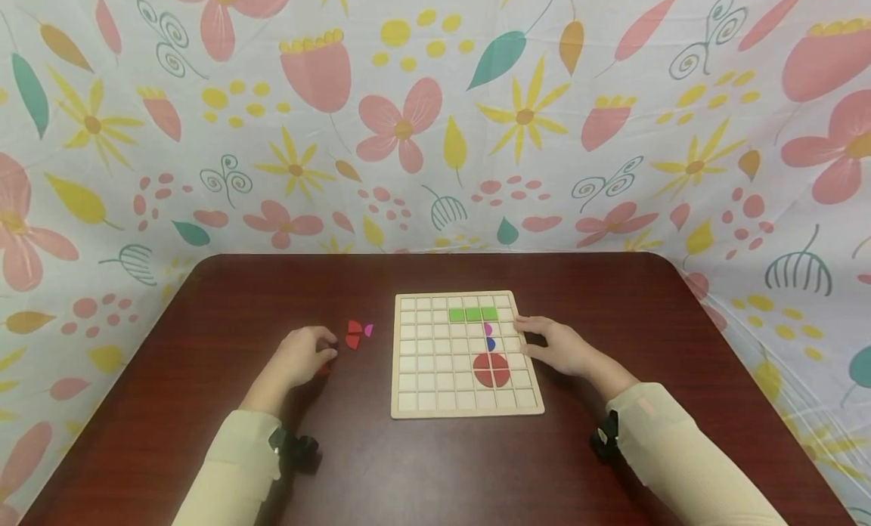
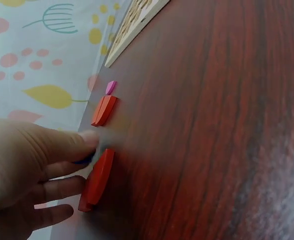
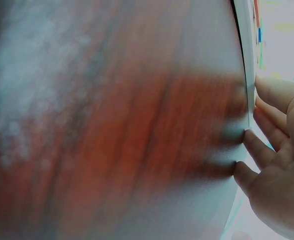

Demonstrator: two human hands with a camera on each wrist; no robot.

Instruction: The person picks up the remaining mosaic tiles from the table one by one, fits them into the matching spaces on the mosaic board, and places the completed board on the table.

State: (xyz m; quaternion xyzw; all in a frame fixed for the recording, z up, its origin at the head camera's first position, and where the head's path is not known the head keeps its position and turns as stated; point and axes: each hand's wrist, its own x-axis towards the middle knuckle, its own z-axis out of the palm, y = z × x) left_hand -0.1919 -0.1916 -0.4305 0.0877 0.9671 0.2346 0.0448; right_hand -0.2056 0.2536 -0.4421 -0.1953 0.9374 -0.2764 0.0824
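My left hand [image 1: 304,356] is over the table left of the board. In the left wrist view its thumb and fingers pinch a small dark blue piece [image 2: 85,159], mostly hidden. Red quarter-circle pieces [image 1: 352,342] and a pink piece [image 1: 369,330] lie just beyond its fingertips; more red wood [image 2: 98,180] is close beneath the fingers. The wooden grid board [image 1: 416,363] bears green squares [image 1: 473,314], a pink piece [image 1: 488,329], a blue half-circle [image 1: 491,344] and a red circle of quarter pieces [image 1: 491,369]. My right hand [image 1: 559,346] touches the board's right edge with extended fingers.
A dark reddish-brown table [image 1: 435,465] with rounded far corners carries everything. Behind and beside it hangs a white cloth [image 1: 408,186] printed with flowers and leaves. Dark devices are strapped to both wrists, over light sleeves [image 1: 234,454].
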